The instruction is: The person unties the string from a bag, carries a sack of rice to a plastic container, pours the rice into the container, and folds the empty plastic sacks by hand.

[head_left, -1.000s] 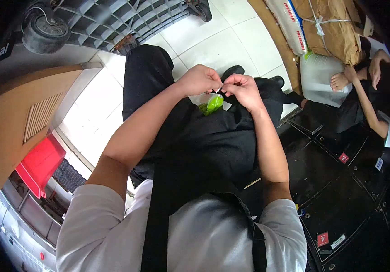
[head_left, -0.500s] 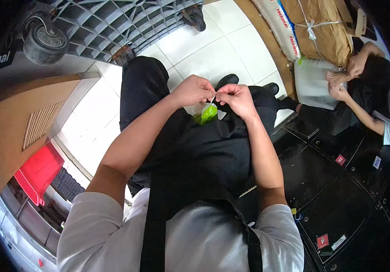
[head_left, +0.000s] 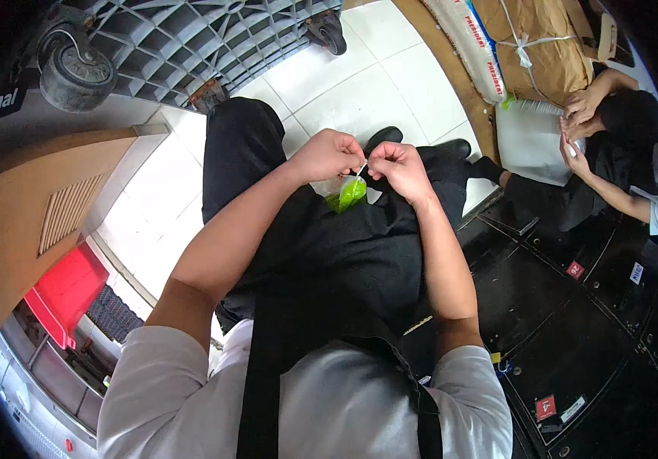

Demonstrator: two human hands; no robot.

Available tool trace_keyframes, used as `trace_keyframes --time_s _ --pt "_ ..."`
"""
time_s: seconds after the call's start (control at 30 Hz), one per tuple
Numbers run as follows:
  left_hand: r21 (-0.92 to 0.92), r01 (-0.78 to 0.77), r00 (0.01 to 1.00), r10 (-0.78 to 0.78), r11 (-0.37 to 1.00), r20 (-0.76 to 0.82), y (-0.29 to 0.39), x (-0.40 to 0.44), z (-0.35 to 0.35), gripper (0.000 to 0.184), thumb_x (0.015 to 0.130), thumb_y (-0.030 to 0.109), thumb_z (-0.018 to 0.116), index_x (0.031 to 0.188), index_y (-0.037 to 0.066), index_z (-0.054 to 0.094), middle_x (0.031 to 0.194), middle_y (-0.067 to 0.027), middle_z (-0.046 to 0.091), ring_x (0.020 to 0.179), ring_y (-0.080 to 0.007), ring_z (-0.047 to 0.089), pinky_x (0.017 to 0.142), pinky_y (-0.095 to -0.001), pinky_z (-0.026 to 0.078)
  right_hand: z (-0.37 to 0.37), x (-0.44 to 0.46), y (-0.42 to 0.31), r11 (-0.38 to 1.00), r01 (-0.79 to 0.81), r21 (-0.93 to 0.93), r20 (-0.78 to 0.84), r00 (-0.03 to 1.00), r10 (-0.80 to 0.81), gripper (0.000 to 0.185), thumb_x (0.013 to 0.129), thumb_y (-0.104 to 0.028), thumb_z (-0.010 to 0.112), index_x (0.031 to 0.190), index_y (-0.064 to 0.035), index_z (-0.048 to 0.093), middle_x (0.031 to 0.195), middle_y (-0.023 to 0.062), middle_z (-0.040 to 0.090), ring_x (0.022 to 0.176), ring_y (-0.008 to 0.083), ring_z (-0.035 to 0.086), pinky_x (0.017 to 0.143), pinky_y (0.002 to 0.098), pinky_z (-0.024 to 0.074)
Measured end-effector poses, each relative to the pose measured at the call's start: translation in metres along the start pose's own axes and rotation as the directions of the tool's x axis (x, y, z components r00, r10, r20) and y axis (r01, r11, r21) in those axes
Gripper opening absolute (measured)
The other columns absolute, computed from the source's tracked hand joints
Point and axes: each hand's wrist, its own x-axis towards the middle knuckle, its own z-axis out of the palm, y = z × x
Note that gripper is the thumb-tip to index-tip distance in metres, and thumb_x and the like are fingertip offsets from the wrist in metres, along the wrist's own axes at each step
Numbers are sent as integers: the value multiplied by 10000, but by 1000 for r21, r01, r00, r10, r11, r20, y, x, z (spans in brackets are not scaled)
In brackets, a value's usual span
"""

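A small clear bag with bright green contents [head_left: 350,194] rests on my lap, on the black apron [head_left: 336,260]. Above it my left hand [head_left: 332,155] is pinched at the white twisted top of the bag. My right hand [head_left: 398,170] faces it from the right, thumb and forefinger pinched beside the same white top. The fingertips of both hands nearly meet, and what lies between the right fingertips is too small to make out.
A grey lattice cart [head_left: 191,46] with wheels stands at the top left. At the right, a co-worker's hands [head_left: 580,126] are beside a translucent tub [head_left: 528,141]. Black lockers [head_left: 543,306] lie lower right; a red bin [head_left: 65,294] is at left.
The view has shifted a little, moving my hands and the bag slightly left and down. My fingertips have moved slightly apart since half a second ago. The co-worker's hands have moved.
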Motion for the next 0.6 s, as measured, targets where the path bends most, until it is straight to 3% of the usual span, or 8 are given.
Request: trace_keyframes --time_s 0.3,0.6 --pt "-4 4 1000 -4 1000 1 3 0 0 88 844 61 657 903 -3 672 774 -30 662 660 -105 603 572 -264 502 -2 -1 -3 998 -7 55 0 1000 7 58 831 -4 642 778 -4 667 711 33 668 642 91 608 615 236 497" --pt "28 -5 1000 4 1000 11 2 0 0 88 853 69 653 901 -3 668 784 -29 660 664 -101 597 583 -266 500 0 -4 -8 999 -26 -28 -3 1000 26 44 837 -3 671 856 10 708 778 56 711 691 96 637 664 236 516"
